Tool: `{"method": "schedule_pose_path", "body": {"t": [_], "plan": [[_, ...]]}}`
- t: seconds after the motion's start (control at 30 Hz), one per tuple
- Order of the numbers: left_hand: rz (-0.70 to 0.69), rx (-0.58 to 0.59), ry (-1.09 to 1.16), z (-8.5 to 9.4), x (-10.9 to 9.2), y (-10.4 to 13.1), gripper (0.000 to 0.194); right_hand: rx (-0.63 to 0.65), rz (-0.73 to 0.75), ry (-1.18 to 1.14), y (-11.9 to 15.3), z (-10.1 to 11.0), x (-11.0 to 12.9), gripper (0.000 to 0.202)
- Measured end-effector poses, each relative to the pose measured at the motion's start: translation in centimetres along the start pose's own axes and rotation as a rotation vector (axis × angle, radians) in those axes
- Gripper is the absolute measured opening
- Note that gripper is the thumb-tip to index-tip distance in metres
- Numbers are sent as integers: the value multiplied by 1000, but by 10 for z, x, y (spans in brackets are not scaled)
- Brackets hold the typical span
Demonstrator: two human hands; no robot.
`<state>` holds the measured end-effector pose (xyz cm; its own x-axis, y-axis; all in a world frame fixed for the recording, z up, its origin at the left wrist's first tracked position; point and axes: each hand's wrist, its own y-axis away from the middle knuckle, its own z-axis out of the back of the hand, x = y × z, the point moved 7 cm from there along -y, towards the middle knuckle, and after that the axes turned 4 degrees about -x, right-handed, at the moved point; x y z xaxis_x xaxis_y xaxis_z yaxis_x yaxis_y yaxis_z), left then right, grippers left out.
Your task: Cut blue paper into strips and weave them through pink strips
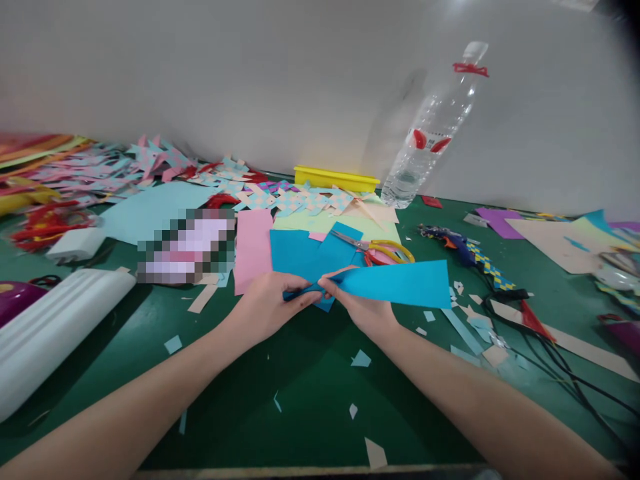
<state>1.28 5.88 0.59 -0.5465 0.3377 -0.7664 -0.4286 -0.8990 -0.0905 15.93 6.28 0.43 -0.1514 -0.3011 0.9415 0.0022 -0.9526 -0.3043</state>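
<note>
A strip of blue paper (pixel 400 283) is held between my two hands above the green table. My left hand (pixel 267 303) pinches its dark, folded left end. Close beside it, my right hand (pixel 357 300) grips the paper near the middle, and the wide flat end sticks out to the right. Behind the hands lie more blue paper pieces (pixel 300 257) and a pair of scissors (pixel 387 252) with yellow and red handles. A pink paper sheet (pixel 253 243) lies just past my left hand.
A tilted plastic bottle (pixel 430 137) leans on the wall. A yellow bar (pixel 336 179) lies at the back. On the left are a blurred-out phone (pixel 187 247), a white charger (pixel 76 245) and a long white object (pixel 65 333). Black cables (pixel 555 360) and paper scraps (pixel 361 359) lie about.
</note>
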Motion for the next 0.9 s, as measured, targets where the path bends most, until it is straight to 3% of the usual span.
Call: {"method": "schedule_pose_path", "body": {"t": [0.2,0.53,0.67,0.77,0.9], "plan": [[60,30,63,-2,5,-1,29,-9,-74,-159,3,-5,-2,13],[115,57,135,-4,6,-3,30,-32,-175,-168,2,-4,-10,23],[141,109,128,-4,8,-3,34,25,-262,-106,1,-3,-23,28],[159,137,145,-3,11,-3,36,70,-313,-192,-2,-4,-29,26],[200,178,286,-5,15,-3,32,-11,-360,-294,-6,1,-31,26]]}}
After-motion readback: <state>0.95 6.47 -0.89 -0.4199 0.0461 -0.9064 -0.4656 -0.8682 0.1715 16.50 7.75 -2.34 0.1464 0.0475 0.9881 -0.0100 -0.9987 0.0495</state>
